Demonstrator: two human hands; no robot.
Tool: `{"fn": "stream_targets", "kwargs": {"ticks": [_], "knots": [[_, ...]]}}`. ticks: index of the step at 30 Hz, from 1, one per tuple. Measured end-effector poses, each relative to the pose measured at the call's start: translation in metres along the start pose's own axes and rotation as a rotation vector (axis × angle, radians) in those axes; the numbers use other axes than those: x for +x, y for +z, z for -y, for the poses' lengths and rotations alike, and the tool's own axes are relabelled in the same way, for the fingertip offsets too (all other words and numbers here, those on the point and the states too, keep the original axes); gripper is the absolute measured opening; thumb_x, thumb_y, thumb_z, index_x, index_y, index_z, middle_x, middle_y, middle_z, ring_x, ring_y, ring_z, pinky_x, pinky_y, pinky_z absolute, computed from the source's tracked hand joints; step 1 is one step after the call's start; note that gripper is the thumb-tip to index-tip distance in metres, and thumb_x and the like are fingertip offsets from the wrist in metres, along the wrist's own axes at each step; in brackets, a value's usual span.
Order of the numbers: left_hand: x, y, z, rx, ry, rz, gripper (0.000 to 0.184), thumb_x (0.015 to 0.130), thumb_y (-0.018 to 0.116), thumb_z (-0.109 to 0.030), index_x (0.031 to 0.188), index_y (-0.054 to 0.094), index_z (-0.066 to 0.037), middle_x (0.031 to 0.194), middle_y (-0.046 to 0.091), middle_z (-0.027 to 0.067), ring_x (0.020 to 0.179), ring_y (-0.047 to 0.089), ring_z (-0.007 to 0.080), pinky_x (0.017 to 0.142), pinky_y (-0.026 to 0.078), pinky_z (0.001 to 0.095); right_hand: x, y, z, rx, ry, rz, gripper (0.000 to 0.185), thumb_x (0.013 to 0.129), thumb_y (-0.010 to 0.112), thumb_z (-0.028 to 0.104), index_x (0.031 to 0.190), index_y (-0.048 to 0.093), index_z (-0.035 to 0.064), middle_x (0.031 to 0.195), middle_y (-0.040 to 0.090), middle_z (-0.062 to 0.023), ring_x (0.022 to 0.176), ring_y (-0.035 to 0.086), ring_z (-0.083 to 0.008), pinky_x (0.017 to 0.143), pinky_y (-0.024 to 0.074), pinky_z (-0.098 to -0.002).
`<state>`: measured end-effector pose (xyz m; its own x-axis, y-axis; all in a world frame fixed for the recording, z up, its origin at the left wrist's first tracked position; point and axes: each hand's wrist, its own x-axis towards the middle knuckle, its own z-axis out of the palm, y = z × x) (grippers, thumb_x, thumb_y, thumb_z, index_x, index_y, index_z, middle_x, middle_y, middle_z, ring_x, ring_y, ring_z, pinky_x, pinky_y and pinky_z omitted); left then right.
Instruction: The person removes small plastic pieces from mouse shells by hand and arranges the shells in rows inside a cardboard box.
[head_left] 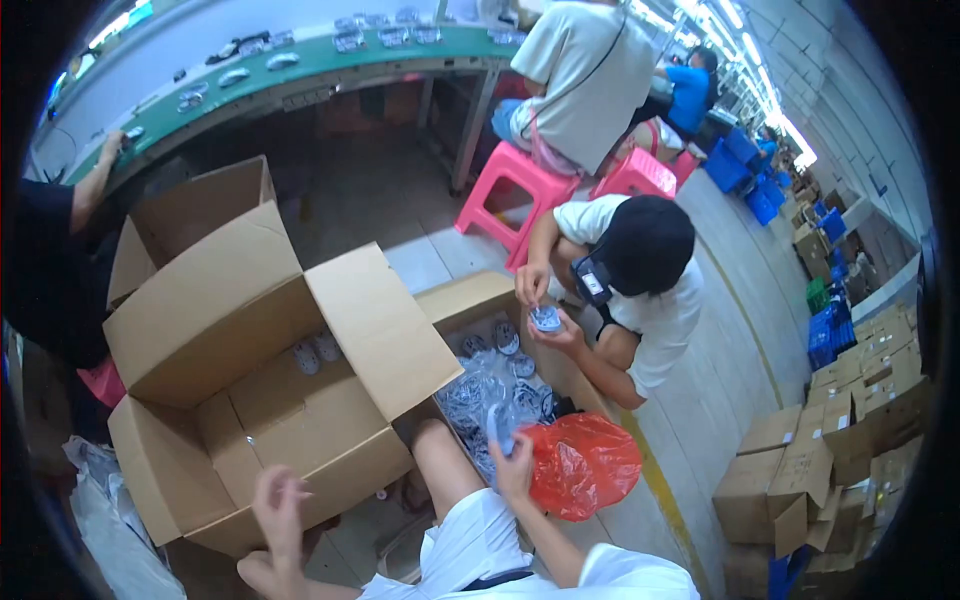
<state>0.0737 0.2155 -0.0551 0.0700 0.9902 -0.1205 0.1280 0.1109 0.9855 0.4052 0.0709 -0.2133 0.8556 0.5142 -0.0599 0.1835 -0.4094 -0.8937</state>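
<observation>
My right hand (515,467) is closed on a pale blue-grey elongated item (498,424), blurred, beside clear plastic. It is above a carton (575,378) holding clear plastic bags (477,396) and several small rounded grey-and-white pieces (506,337). My left hand (281,505) is raised at the near edge of a large open carton (300,462); its fingers look loosely bent and apart, with nothing seen in them. Two pale rounded pieces (307,357) lie inside that large carton, against its far right side.
A red plastic bag (580,466) hangs over the carton's near right side. Opposite me, a crouching person (640,290) holds a small blue-grey piece (545,318). Pink stools (515,185) and a green workbench (300,75) stand behind; stacked cartons (790,460) line the right.
</observation>
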Motion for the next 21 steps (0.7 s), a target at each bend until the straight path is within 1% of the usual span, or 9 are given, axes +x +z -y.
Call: {"fn": "stream_targets", "kwargs": {"ticks": [2,4,6,9,12,16,19,20,21], "knots": [[-0.04,0.02,-0.01,-0.104,-0.038,0.127,0.023,0.085,0.058,0.001,0.107,0.06,-0.001,0.1,0.062,0.0102,0.083,0.06,0.0153,0.074,0.053,0.0262,-0.05,-0.019,0.052,0.017,-0.047,0.072,0.044,0.08,0.074,0.019,0.113,0.051,0.0025,0.099,0.058,-0.0111,0.081,0.057,-0.0208,0.074,0.0489,-0.0298],[-0.082,0.043,-0.011,-0.144,-0.083,0.217,0.025,0.086,0.057,0.0,0.111,0.059,0.0,0.104,0.062,0.0119,0.09,0.06,0.0169,0.083,0.05,0.0275,-0.101,-0.034,0.101,0.127,0.02,0.251,0.043,0.08,0.074,0.019,0.112,0.051,0.0015,0.098,0.058,-0.0106,0.079,0.057,-0.0197,0.072,0.0487,-0.0282],[-0.125,0.066,0.004,-0.527,-0.179,0.172,0.028,0.089,0.057,-0.003,0.116,0.057,0.001,0.106,0.062,0.0135,0.097,0.059,0.0189,0.089,0.047,0.0291,-0.151,-0.034,0.101,0.304,0.019,0.427,0.042,0.078,0.077,0.014,0.109,0.051,0.0013,0.101,0.058,-0.009,0.086,0.057,-0.0172,0.079,0.0472,-0.0268],[-0.154,0.07,0.009,-0.591,-0.284,0.281,0.029,0.09,0.055,-0.005,0.118,0.055,0.003,0.107,0.062,0.0146,0.099,0.059,0.0198,0.088,0.047,0.029,-0.185,-0.053,0.15,0.212,-0.092,0.624,0.042,0.078,0.077,0.014,0.106,0.05,0.0007,0.104,0.059,-0.0111,0.09,0.058,-0.0172,0.079,0.0478,-0.027],[-0.169,0.058,-0.005,-0.506,-0.275,0.214,0.025,0.09,0.054,-0.005,0.114,0.056,0.003,0.107,0.063,0.0144,0.097,0.058,0.0184,0.085,0.046,0.0269,-0.205,-0.071,0.172,0.117,-0.021,0.691,0.044,0.079,0.076,0.014,0.112,0.05,0.0008,0.108,0.059,-0.0117,0.092,0.06,-0.0184,0.077,0.0495,-0.0281],[-0.176,0.074,0.003,-0.682,-0.37,0.19,0.032,0.095,0.053,-0.02,0.117,0.054,0.003,0.104,0.064,0.0151,0.091,0.064,0.0223,0.08,0.05,0.0278,-0.187,-0.106,0.138,0.157,-0.137,0.75,0.051,0.081,0.075,0.014,0.123,0.05,0.0034,0.108,0.06,-0.0082,0.086,0.061,-0.0175,0.072,0.0505,-0.0271],[-0.182,0.073,0.005,-0.743,-0.448,0.158,0.039,0.097,0.051,-0.028,0.121,0.051,0.003,0.102,0.064,0.0161,0.087,0.067,0.0255,0.072,0.055,0.0313,-0.169,-0.177,0.099,-0.103,-0.007,0.445,0.012,0.084,0.068,0.01,0.095,0.067,0.0041,0.088,0.065,-0.0044,0.073,0.059,-0.0144,0.067,0.0488,-0.0258],[-0.183,0.072,0.007,-0.731,-0.464,0.16,0.039,0.097,0.051,-0.028,0.121,0.051,0.003,0.102,0.064,0.0161,0.087,0.067,0.0255,0.072,0.055,0.0313,-0.165,-0.194,0.08,-0.106,-0.036,0.196,0.006,0.085,0.064,0.008,0.083,0.067,0.0034,0.074,0.064,-0.003,0.064,0.055,-0.012,0.061,0.0463,-0.0235],[-0.181,0.071,0.009,-0.715,-0.464,0.158,0.039,0.097,0.051,-0.028,0.121,0.051,0.003,0.101,0.064,0.0162,0.086,0.068,0.0258,0.07,0.056,0.032,-0.156,-0.211,0.067,0.005,0.048,0.017,0.011,0.087,0.062,0.012,0.082,0.067,0.0033,0.065,0.057,0.0001,0.058,0.046,-0.0094,0.053,0.0398,-0.0232]]}}
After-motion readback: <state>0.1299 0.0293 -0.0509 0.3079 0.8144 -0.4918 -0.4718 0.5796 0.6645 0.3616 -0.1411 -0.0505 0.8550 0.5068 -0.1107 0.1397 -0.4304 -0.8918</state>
